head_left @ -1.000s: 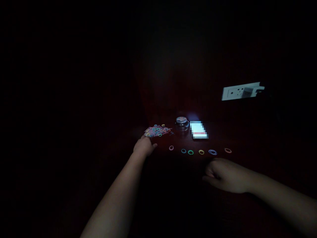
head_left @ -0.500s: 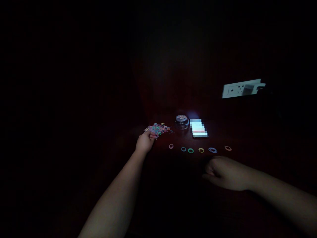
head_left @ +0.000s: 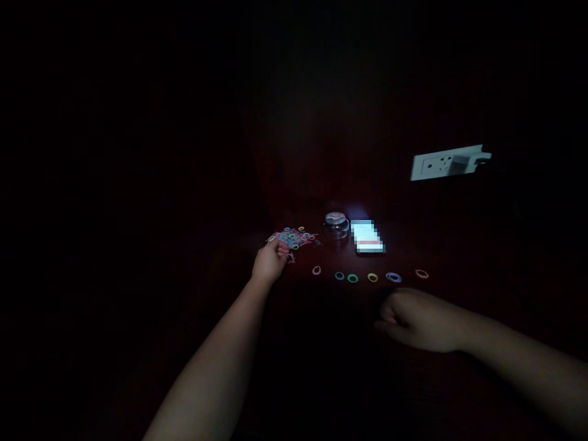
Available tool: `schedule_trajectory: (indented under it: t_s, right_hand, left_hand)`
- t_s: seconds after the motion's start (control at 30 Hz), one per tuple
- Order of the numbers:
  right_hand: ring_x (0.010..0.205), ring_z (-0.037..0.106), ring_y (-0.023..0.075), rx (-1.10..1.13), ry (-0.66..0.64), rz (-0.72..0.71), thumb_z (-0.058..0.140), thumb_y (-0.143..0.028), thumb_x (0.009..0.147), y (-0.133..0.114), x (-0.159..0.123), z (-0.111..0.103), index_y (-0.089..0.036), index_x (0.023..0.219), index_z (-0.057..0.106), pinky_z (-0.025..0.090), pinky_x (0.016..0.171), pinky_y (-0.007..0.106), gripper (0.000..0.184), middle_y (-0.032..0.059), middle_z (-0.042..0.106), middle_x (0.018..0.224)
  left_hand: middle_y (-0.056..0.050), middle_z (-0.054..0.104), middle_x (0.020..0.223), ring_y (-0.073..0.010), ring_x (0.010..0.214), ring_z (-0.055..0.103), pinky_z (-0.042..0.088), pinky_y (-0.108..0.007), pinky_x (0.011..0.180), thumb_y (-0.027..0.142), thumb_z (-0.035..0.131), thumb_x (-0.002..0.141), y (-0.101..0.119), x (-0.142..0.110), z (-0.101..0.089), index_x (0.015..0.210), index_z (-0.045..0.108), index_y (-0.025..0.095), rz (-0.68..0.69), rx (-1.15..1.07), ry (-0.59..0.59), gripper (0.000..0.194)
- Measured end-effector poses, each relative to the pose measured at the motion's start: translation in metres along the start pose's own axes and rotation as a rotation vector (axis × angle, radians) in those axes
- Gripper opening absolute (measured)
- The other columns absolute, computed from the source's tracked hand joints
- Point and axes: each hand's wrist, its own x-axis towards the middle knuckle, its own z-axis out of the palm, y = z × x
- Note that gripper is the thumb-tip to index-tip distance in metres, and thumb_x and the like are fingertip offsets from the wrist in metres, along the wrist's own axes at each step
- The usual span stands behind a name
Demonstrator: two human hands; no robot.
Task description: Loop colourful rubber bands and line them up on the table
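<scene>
Head view: left hand (head_left: 270, 262) at pile of colorful bands (head_left: 294, 237), fingers curled, grip unclear; right hand (head_left: 413, 320) loosely fisted, contents hidden, near blue band (head_left: 394, 277).

Between the hands: open tabletop (head_left: 321, 318), passable. Beyond the right hand (head_left: 416, 318), first obstacle: row of bands (head_left: 372, 277); behind it, phone (head_left: 367, 237) and lidded jar (head_left: 336, 226), a narrow gap between them.

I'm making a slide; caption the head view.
Left hand at a colorful pile of bands, right hand near loose rings.
</scene>
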Motion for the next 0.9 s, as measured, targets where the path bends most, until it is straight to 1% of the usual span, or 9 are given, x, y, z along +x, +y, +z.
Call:
schedule_trajectory:
  t_s: [0.17, 0.37, 0.6, 0.77, 0.9]
  right_hand:
    - [0.050, 0.037, 0.0100, -0.008, 0.004, -0.005, 0.047, -0.041, 0.089, 0.0010, -0.0001, 0.0006, -0.019, 0.057, 0.046, 0.024, 0.051, 0.026, 0.039, -0.0020, 0.049, 0.055]
    - [0.051, 0.038, 0.0103, -0.021, 0.008, 0.000, 0.046, -0.041, 0.089, -0.0002, -0.0020, 0.0008, -0.019, 0.057, 0.046, 0.024, 0.051, 0.026, 0.039, -0.0016, 0.050, 0.055]
    - [0.050, 0.037, 0.0098, 0.002, -0.001, -0.002, 0.047, -0.040, 0.088, -0.0005, -0.0014, -0.0005, -0.019, 0.057, 0.046, 0.023, 0.050, 0.026, 0.038, -0.0021, 0.049, 0.055]
    - [0.050, 0.037, 0.0098, 0.011, 0.007, -0.004, 0.047, -0.040, 0.089, 0.0005, -0.0017, 0.0008, -0.019, 0.057, 0.046, 0.023, 0.050, 0.026, 0.038, -0.0021, 0.048, 0.055]
    - [0.050, 0.037, 0.0097, 0.016, 0.015, -0.004, 0.048, -0.040, 0.088, 0.0011, -0.0013, 0.0010, -0.018, 0.056, 0.046, 0.023, 0.050, 0.026, 0.039, -0.0020, 0.048, 0.055]
  left_hand:
    - [-0.002, 0.071, 0.089, -0.0150, 0.079, 0.066, 0.054, -0.026, 0.081, 0.011, 0.059, 0.078, 0.0023, -0.0008, -0.0008, 0.087, 0.061, 0.020, 0.034, 0.030, 0.008, 0.012]
    - [-0.002, 0.070, 0.089, -0.0144, 0.079, 0.066, 0.054, -0.025, 0.080, 0.011, 0.056, 0.079, 0.0041, -0.0014, -0.0009, 0.086, 0.061, 0.020, 0.061, 0.052, 0.031, 0.013]
    - [-0.004, 0.070, 0.092, -0.0143, 0.078, 0.066, 0.054, -0.025, 0.080, 0.010, 0.058, 0.078, 0.0073, -0.0024, -0.0024, 0.088, 0.061, 0.018, 0.095, 0.009, 0.072, 0.014]
    - [-0.004, 0.072, 0.098, -0.0140, 0.077, 0.068, 0.055, -0.026, 0.081, 0.011, 0.060, 0.079, 0.0081, -0.0027, -0.0031, 0.096, 0.064, 0.019, 0.046, -0.010, 0.040, 0.018]
    - [-0.004, 0.072, 0.096, -0.0142, 0.078, 0.067, 0.055, -0.027, 0.082, 0.013, 0.059, 0.081, 0.0068, -0.0021, -0.0020, 0.095, 0.065, 0.019, 0.070, -0.030, 0.024, 0.016]
